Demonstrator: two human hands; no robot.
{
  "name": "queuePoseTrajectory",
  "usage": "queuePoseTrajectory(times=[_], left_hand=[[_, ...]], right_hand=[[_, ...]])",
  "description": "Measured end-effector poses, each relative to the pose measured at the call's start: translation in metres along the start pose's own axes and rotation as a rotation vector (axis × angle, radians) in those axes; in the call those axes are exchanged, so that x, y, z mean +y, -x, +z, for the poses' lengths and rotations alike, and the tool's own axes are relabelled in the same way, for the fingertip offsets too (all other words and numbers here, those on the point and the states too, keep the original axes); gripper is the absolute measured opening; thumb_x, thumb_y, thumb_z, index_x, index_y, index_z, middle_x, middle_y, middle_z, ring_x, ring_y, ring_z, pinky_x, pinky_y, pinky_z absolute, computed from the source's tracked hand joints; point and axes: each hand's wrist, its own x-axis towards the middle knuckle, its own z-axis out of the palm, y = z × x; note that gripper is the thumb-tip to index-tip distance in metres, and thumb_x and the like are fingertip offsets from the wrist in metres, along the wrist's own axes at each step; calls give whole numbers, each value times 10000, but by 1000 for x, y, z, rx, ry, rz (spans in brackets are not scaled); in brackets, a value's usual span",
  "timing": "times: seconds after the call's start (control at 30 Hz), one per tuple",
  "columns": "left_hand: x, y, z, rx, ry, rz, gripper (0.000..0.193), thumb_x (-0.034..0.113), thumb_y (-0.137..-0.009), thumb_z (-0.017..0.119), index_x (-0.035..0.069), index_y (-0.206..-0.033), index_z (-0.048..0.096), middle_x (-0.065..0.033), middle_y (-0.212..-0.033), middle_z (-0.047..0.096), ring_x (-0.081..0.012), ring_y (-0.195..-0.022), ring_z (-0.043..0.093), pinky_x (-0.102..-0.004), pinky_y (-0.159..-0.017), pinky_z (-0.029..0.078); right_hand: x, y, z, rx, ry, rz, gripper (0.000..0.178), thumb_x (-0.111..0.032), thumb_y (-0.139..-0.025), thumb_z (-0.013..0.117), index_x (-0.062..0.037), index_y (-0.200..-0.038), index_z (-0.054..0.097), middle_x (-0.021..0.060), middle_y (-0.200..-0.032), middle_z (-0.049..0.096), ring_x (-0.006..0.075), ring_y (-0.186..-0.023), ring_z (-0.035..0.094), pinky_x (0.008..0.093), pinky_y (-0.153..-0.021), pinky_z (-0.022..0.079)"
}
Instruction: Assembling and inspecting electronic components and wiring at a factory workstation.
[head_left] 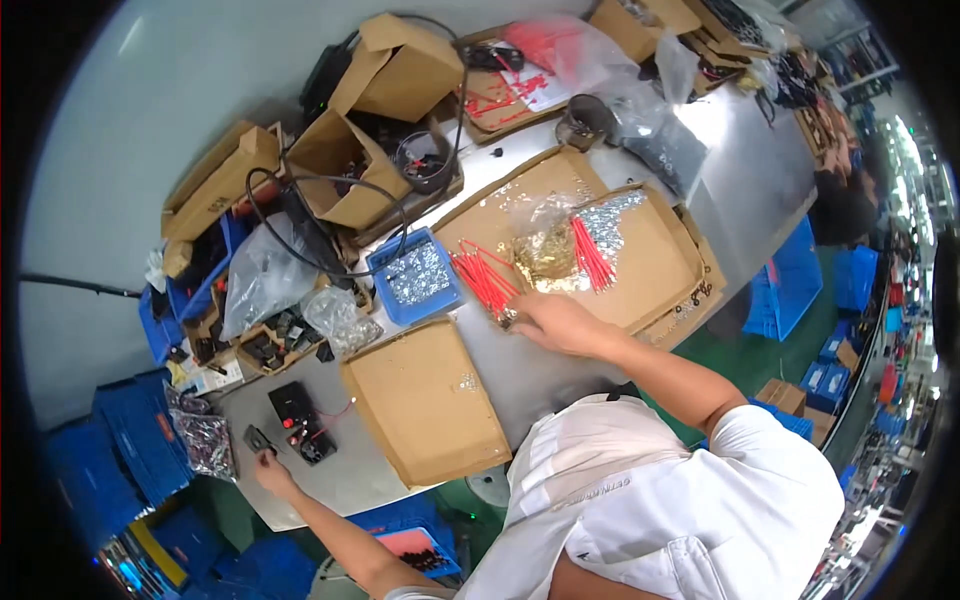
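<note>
At the table's left end, my left hand (273, 474) is closed, its fingertips pinching a small flat black part (258, 438). Right beside it lies a black device (304, 424) with a red button and a thin red wire running out. My right hand (562, 324) reaches across the middle of the table, fingers curled at the near end of a bundle of red wires (484, 283); how many wires are between them is hidden. A second bundle of red wires (592, 256) lies on a cardboard tray (640, 300), beside a clear bag of brass-coloured pieces (548, 252) and scattered silver terminals (612, 222).
A blue bin (455, 292) of small metal pieces stands left of the wires. In front of it is a shallow cardboard tray (425, 400). Open cardboard boxes (345, 165), a looping black cable (255, 205) and plastic bags (262, 285) crowd the back edge. Blue crates (125, 440) stand at the left.
</note>
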Motion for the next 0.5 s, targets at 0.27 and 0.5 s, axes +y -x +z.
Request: queuePoseTrajectory(times=[0.27, 0.5], left_hand=[[21, 21, 9, 209, 361, 286, 483, 135, -824, 675, -69, -1223, 494, -235, -1213, 488, -327, -1027, 556, -404, -825, 492], [95, 110, 30, 96, 116, 584, 464, 100, -816, 659, -45, -1225, 495, -230, -1255, 442, -334, -1120, 482, -381, -908, 436]], right_hand=[[19, 48, 6, 90, -18, -112, 359, -168, -834, 597, -25, -1155, 522, 216, -1015, 591, 391, -946, 580, 475, -804, 468], [42, 77, 17, 118, -45, -97, 313, -209, -849, 596, -23, -1099, 568, 178, -975, 600, 365, -921, 588, 444, -798, 472]])
